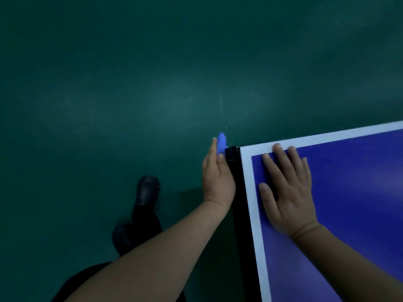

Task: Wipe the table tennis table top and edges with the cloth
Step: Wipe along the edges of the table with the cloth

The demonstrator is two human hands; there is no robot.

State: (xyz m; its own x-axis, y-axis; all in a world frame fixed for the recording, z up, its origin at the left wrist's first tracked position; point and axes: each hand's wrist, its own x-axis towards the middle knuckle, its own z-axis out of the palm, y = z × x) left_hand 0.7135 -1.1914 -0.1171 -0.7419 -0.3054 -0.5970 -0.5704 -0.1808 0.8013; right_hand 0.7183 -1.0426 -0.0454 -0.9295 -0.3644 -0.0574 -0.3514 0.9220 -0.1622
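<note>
The blue table tennis table (353, 175) with its white border line fills the lower right; its corner lies near the middle of the view, and its black side edge (236, 182) runs down from there. My left hand (217, 177) holds a small blue cloth (221, 143) against that side edge just below the corner. Only the cloth's tip shows past my fingers. My right hand (287, 188) lies flat on the table top near the corner, fingers spread and straight.
A dark green floor (130, 83) surrounds the table on the left and beyond. My legs in dark trousers and black shoes (147, 190) stand on the floor to the left of the table edge.
</note>
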